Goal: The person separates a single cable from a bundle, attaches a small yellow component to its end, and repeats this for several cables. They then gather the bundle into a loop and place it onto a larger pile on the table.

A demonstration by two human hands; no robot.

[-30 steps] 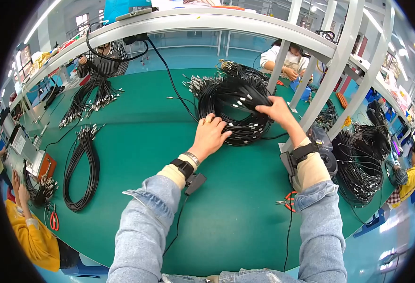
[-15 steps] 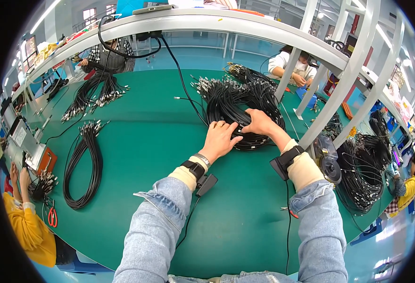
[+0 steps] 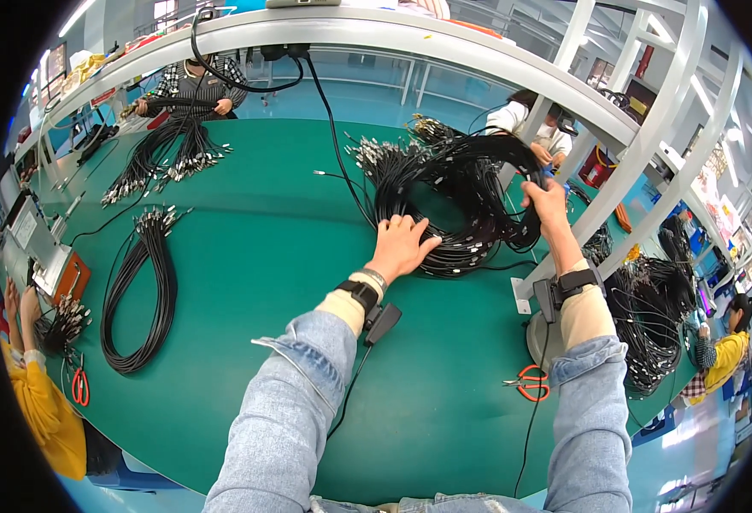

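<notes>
Your hands are well apart, both at the black cable pile [image 3: 389,198] just right of the upper middle of the frame. Your left hand [image 3: 400,246] lies palm down on the pile's lower left edge, fingers spread and not closed round anything. Your right hand [image 3: 549,205], farther right, has its fingers curled round a bundle [image 3: 506,145] that arches above the pile's right side; its end below your grip is partly blurred. Silvery connectors [image 3: 372,158] fan out at the pile's upper left. On the green table [image 3: 444,359], orange-handled pliers [image 3: 520,382] lie at the lower right, near your right forearm. A separate cable loop [image 3: 167,295] lies left of centre, and more cables [image 3: 649,299] heap up at the right.
</notes>
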